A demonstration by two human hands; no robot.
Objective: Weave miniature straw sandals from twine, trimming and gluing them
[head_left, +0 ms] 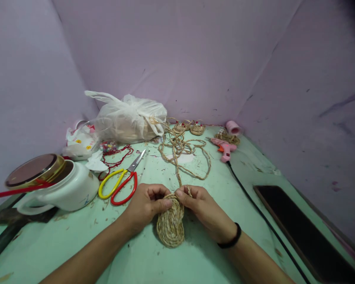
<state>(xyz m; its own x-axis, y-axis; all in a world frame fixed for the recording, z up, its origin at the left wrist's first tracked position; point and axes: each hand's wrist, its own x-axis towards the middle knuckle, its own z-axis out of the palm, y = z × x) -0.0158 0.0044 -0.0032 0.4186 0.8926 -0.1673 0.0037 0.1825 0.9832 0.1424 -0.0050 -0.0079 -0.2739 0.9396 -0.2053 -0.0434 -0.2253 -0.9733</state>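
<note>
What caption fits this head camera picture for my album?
Left hand and right hand pinch a coiled rope oval on a table near scissors and a glue gun.

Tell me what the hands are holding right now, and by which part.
Both grip the coiled rope oval at its far end: left hand on its left rim, right hand on its right rim, where the loose rope joins.

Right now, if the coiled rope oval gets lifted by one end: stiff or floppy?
Probably semi-stiff: the coiled rope oval lies flat in tight rows. Likely light, being thin. Its loose rope tail would probably drag along.
</note>
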